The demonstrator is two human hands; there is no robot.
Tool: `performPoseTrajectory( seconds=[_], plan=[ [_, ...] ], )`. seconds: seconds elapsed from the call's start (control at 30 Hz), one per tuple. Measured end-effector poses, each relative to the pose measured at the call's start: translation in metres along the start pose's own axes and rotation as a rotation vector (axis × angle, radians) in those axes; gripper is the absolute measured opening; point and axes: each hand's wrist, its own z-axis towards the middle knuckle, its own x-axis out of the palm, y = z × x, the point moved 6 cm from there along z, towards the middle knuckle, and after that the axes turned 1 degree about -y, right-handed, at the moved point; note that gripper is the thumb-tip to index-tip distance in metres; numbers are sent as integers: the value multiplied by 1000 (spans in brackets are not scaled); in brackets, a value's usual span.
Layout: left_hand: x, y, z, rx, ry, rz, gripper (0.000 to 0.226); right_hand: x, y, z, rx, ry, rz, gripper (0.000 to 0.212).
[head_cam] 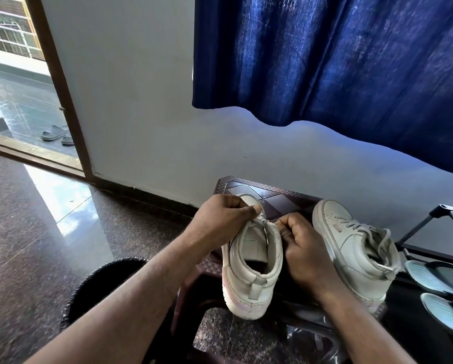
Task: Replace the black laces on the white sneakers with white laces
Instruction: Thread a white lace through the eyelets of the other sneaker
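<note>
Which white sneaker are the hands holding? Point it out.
The left sneaker, heel toward the camera: the left hand and right hand both grip its upper. The right sneaker, threaded with a white lace, sits ungripped beside it.

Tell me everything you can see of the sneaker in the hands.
The sneaker is off-white, leather-looking, scuffed, with a pinkish-stained sole rim and a heel loop. Its heel faces the camera, opening up, over the dark stool. The left hand grips its front; the right hand pinches its eyelet edge.
</note>
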Motion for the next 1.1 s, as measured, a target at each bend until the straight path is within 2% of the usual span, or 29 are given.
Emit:
performPoseTrajectory(
  seconds=[0.1,0.17,0.27,0.33,0.47,0.6,0.77,0.93,1.07,1.1],
  plan=[
    [0,3,1,-16,-5,25,37,-2,-7,0,-23,-51,-301,23],
    [-1,2,0,-31,-5,26,36,-4,-14,1,26,-68,-303,23],
    [-5,-1,0,-6,-29,39,35,-7,-12,1,28,-71,-46,11],
    [-9,0,0,-1,-41,77,35,-3,-4,0,28,16,104,6],
    [-18,8,-2,-79,77,77,50,4,-4,0,24,118,159,13],
    [-21,9,-7,-95,143,80,38,9,-11,0,209,128,452,34],
    [-16,6,-7,-118,141,101,26,23,-7,3,287,241,486,39],
    [-16,9,-9,-146,156,19,33,18,-6,5,372,198,733,14],
    [-17,10,-7,-149,140,33,30,11,-3,3,474,269,829,30],
    [-18,9,-7,-150,138,51,30,9,0,3,481,269,851,24]
  ],
)
